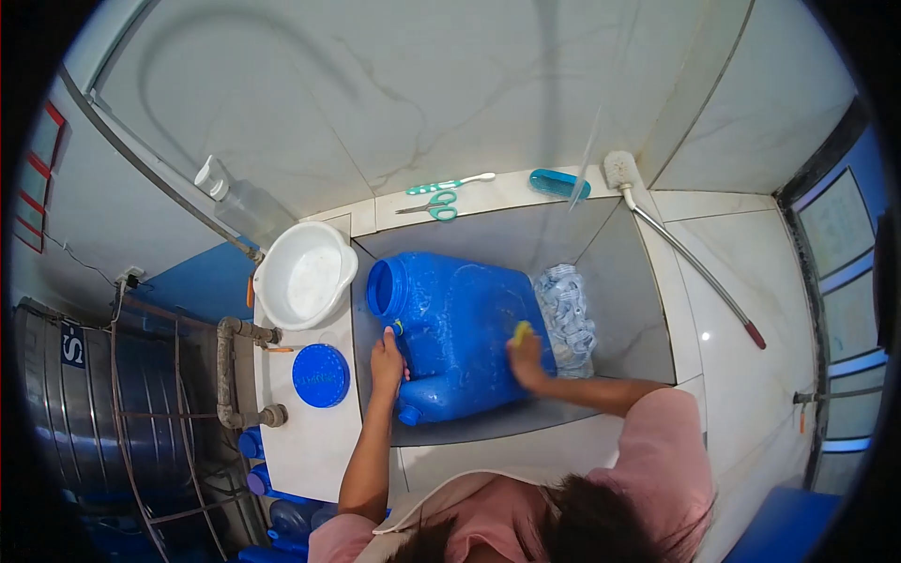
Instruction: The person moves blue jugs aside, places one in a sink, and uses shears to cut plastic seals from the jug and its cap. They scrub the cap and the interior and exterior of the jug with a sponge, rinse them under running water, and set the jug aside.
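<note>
A large blue plastic jug lies on its side in a grey tiled basin, its open mouth facing left. My left hand grips the jug at its left end, between the mouth and the lower corner. Wet streaks and some suds show on the blue surface. Closed around a small yellow sponge, my right hand presses on the jug's upper side near its right end. Crumpled blue-and-white cloth sits in the basin just right of the jug.
On the left ledge are a white bowl, a blue lid and a pump bottle. Along the back ledge lie green scissors, a toothbrush and a teal brush. A long-handled brush rests at right.
</note>
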Motion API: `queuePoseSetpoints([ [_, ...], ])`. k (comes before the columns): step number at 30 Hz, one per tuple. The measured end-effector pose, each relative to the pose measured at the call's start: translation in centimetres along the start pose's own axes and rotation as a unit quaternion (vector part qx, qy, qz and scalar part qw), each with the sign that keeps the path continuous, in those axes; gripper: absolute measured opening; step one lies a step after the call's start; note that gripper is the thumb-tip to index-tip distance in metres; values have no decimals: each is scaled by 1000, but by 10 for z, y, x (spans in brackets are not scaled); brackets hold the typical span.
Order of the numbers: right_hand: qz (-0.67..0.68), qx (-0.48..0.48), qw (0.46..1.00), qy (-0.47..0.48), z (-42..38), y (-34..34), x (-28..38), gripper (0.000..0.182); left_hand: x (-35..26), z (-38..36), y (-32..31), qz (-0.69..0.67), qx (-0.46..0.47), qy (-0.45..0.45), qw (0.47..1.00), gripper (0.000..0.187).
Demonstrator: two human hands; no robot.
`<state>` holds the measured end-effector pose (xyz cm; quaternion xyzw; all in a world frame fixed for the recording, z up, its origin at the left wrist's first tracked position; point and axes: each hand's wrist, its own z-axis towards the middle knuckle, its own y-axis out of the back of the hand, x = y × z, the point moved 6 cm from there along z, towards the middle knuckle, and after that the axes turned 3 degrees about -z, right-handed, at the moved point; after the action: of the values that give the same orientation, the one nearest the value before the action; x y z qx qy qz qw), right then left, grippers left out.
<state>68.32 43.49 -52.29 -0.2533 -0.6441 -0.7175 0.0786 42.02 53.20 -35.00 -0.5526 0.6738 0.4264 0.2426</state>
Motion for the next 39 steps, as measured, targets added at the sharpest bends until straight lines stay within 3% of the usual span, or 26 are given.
queuePoseSetpoints([
  [2,196,-59,977,61,-4,105,104,51,-13,-10,-12,14,39,-73,996,54],
  [4,49,-218,943,245,28,190,167,46,-31,-36,-27,57,56,-124,989,52],
  [6,33,-242,949,201,85,236,166,42,-43,-44,-33,103,67,-179,976,51],
  [8,254,18,954,159,135,254,139,42,-59,-56,-41,224,70,-405,884,48],
  [10,319,184,913,173,158,242,110,43,-76,-70,-45,285,104,-392,868,43],
  [12,291,354,886,74,154,195,60,45,-84,-74,-63,428,191,-421,777,35],
  [14,339,428,830,-116,118,144,5,50,-97,-66,-65,398,147,-477,770,31],
  [16,334,314,886,-61,95,68,-65,51,-97,-56,-67,363,97,-529,761,28],
  [18,368,128,917,-90,75,72,-47,53,-95,-41,-59,338,-93,-573,741,36],
  [19,365,94,922,-90,83,72,-29,53,-86,-25,-63,337,-94,-574,741,36],
  [20,363,63,925,-95,86,69,-9,53,-71,-5,-58,271,-108,-540,790,42],
  [21,312,-68,947,-33,93,88,32,49,-61,6,-53,203,-121,-501,832,48],
  [22,254,-195,947,29,94,119,78,44,-65,-4,-51,204,-119,-499,834,48],
  [24,16,-309,925,221,89,201,167,34,-73,-12,-61,113,126,-324,931,53],
  [28,109,-226,921,299,124,221,185,24,-82,-41,-64,96,104,-355,924,50],
  [30,136,-143,975,103,159,219,133,22,-74,-37,-61,89,91,-361,924,48],
  [32,155,-162,972,75,155,221,132,17,-78,-45,-62,96,75,-454,883,49],
  [34,69,-215,945,237,120,237,183,15,-81,-44,-68,107,99,-422,895,49],
  [36,83,-204,949,227,119,239,177,16,-85,-49,-67,128,121,-394,902,50],
  [38,60,-150,976,144,146,222,128,23,-83,-53,-62,164,146,-350,911,50],
  [39,61,-151,976,147,157,223,115,23,-83,-55,-60,164,143,-352,910,50],
])
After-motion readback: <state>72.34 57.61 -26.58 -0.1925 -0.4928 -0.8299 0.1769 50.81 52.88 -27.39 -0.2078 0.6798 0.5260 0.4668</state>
